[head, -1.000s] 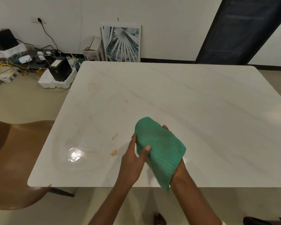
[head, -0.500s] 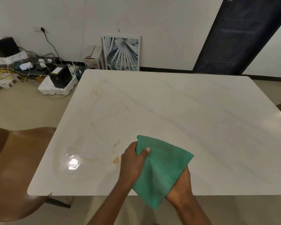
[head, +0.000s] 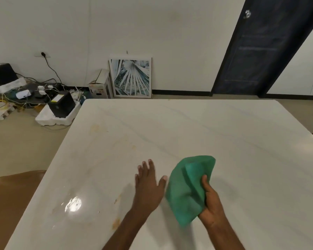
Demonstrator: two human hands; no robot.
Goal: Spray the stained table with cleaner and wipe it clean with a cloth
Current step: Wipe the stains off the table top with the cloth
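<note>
The green cloth (head: 186, 188) hangs folded in the right hand (head: 212, 204), thumb pinched over its inner fold and fingers curled behind, above the near part of the bench (head: 224, 132). It looks soft, light and limp, with a fine ribbed weave; it drapes and bunches wherever it is not supported, so it would probably be best held as a flat pad under the palm, not by an edge. The left hand (head: 148, 184) is spread just beside the cloth, fingers straight, holding nothing; whether it touches the surface cannot be told.

The bench top is white stone or stone-look with faint grey-blue veining, smooth, glossy and rounded at the corners. To the left of the hands lies a wet patch (head: 73, 204) that mirrors a ceiling light, and brownish stains (head: 116, 222) sit near the front edge, with fainter yellowish marks farther back. The wet surface is likely slick, so the cloth should glide easily; the dried spots may call for firmer pressure.

A brown chair (head: 13, 204) stands at the left edge. Beyond, a framed leaf print (head: 131, 78) leans against the wall.
</note>
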